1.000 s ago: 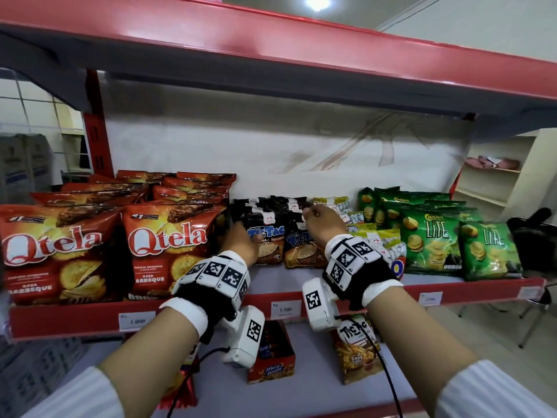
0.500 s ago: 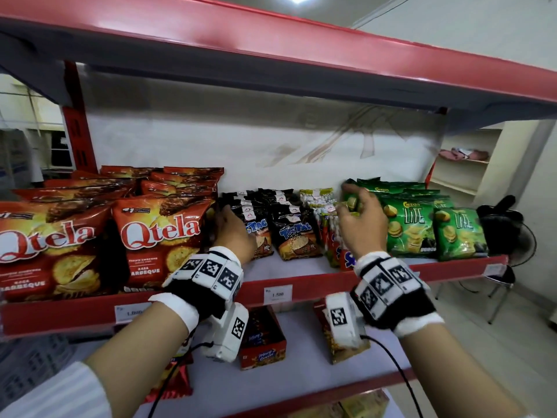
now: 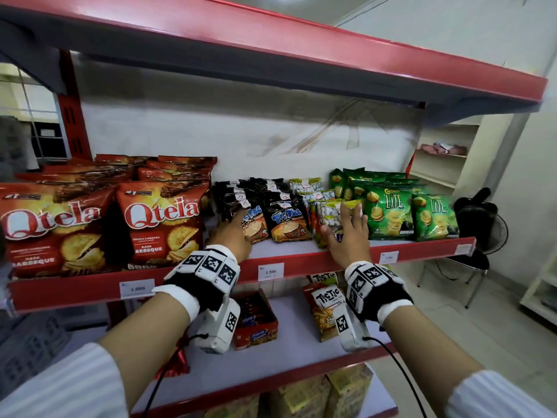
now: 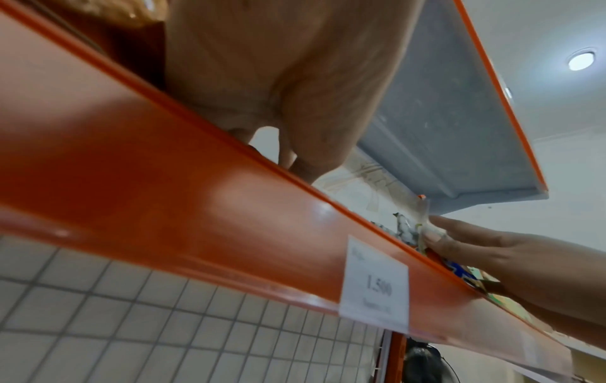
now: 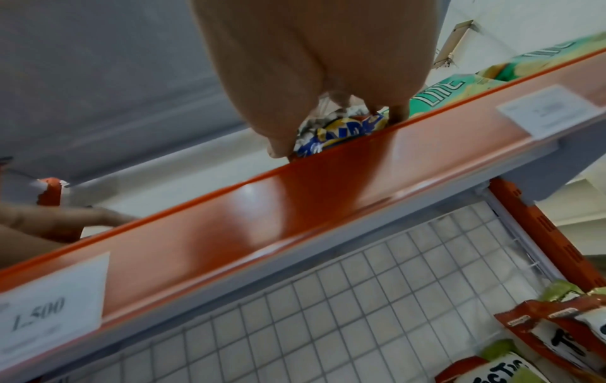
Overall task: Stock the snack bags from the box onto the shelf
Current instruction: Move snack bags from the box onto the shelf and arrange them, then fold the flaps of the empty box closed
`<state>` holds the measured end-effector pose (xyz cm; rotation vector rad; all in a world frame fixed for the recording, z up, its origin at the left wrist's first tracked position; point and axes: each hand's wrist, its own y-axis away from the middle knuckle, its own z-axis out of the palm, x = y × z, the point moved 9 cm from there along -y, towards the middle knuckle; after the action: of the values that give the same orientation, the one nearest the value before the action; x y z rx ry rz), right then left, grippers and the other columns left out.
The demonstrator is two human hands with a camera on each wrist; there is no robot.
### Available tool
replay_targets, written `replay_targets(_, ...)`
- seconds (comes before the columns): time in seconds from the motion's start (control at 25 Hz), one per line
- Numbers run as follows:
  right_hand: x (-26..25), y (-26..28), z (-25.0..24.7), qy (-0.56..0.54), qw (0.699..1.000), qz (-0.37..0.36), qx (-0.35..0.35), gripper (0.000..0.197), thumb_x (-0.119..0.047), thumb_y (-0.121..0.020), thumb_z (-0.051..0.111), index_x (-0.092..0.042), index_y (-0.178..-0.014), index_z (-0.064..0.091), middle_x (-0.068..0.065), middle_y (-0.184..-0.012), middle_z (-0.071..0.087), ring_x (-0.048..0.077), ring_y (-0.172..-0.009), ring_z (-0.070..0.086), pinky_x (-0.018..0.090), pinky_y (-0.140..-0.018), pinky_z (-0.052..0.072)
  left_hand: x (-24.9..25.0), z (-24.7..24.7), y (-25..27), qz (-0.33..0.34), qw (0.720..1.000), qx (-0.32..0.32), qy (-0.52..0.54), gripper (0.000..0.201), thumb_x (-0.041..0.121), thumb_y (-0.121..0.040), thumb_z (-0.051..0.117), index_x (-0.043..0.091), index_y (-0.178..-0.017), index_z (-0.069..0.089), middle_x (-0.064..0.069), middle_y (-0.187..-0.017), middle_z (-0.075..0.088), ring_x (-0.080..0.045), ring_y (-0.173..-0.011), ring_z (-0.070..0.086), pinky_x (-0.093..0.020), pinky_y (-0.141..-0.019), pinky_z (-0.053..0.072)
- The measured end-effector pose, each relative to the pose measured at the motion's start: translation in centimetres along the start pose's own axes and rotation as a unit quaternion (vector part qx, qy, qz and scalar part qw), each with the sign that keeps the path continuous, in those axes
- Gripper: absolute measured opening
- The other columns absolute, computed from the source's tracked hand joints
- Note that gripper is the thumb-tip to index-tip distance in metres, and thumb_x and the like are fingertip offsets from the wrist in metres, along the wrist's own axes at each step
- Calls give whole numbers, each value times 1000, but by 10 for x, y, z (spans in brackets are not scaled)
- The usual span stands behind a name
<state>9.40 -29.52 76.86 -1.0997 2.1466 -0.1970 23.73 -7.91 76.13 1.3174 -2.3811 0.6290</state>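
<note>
On the red-edged shelf [image 3: 301, 260] stand black Tic Tac bags [image 3: 287, 221], a peanut bag [image 3: 328, 212] and green Lite bags [image 3: 388, 212]. My left hand [image 3: 232, 233] reaches over the lip, its fingers against the left Tic Tac bag; the fingertips are hidden. My right hand [image 3: 346, 227] lies with straight, spread fingers flat on the front of the peanut bag. The right wrist view shows that hand [image 5: 328, 64] over the peanut bag [image 5: 341, 129]. In the left wrist view my left hand [image 4: 288, 103] crosses the shelf lip [image 4: 196, 194]. No box is in view.
Large red Qtela bags [image 3: 159, 221] fill the shelf's left side. On the lower shelf are a red carton [image 3: 256, 321] and Tic Tic bags [image 3: 325, 306]. The upper shelf [image 3: 271, 40] hangs overhead. A dark chair and fan [image 3: 476, 224] stand to the right.
My right hand went from the Tic Tac bags to the right, then came down onto the front peanut bag. My left hand stayed by the left Tic Tac bags.
</note>
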Motion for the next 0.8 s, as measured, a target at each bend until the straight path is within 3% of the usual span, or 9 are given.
replay_targets(0.12, 4, 4, -10, -47, 998, 2, 38, 74, -45, -92, 52, -25, -151, 12, 4, -160, -4, 31, -146, -1, 43, -116, 12, -6, 13, -10, 17, 999, -44, -11, 33, 15, -93, 48, 19, -125, 57, -10, -136, 52, -28, -121, 51, -30, -101, 41)
replay_targets(0.24, 10, 9, -11, -64, 997, -16, 41, 74, -46, -92, 52, -27, -151, 12, 4, -160, -3, 30, -147, 0, 40, -117, 8, -9, 17, -14, 6, 999, -43, -31, 36, 15, -92, 45, 14, -126, 58, -11, -139, 50, -28, -125, 48, -30, -105, 38)
replay_targets(0.4, 15, 15, -16, -85, 993, -50, 67, 67, -40, -95, 49, -25, -151, 16, 1, -160, 1, 24, -147, 1, 33, -116, 3, -11, 10, -6, -20, 1000, 5, 9, 40, 16, -91, 51, 15, -131, 54, -11, -140, 49, -28, -124, 49, -29, -104, 39)
replay_targets(0.48, 13, 22, -28, -122, 982, -81, 117, 58, -28, -95, 52, -21, -148, 28, 0, -159, 14, 20, -146, 10, 28, -114, 7, -3, -4, 8, -12, 997, 68, 27, 36, 18, -91, 55, 15, -127, 57, -13, -137, 49, -30, -121, 51, -32, -100, 42)
replay_targets(0.56, 10, 30, -43, -171, 963, -126, 164, 46, -14, -93, 54, -16, -138, 45, 3, -146, 40, 20, -135, 30, 23, -109, 20, 14, -18, 29, 31, 988, 145, 52, 28, 21, -91, 58, 12, -117, 61, -13, -128, 54, -31, -116, 52, -37, -97, 43)
replay_targets(0.64, 5, 38, -54, -202, 946, -165, 195, 32, -7, -89, 57, -12, -120, 58, 4, -115, 58, 19, -110, 45, 25, -95, 34, 30, -27, 51, 71, 972, 209, 80, 18, 24, -91, 59, 13, -104, 63, -10, -113, 58, -28, -110, 51, -39, -93, 42)
replay_targets(0.72, 9, 47, -57, -241, 935, -172, 193, 19, -5, -87, 60, -10, -105, 63, 2, -95, 60, 18, -95, 48, 33, -83, 42, 46, -22, 78, 113, 958, 239, 113, 10, 21, -91, 60, 13, -94, 62, -3, -100, 54, -25, -102, 49, -36, -87, 41)
replay_targets(0.8, 18, 57, -53, -269, 931, -166, 181, 9, -5, -86, 63, -7, -94, 64, 1, -89, 60, 21, -90, 52, 37, -79, 45, 55, -6, 102, 144, 947, 252, 137, 5, 16, -90, 61, 11, -90, 62, 1, -94, 51, -23, -95, 50, -33, -82, 40)
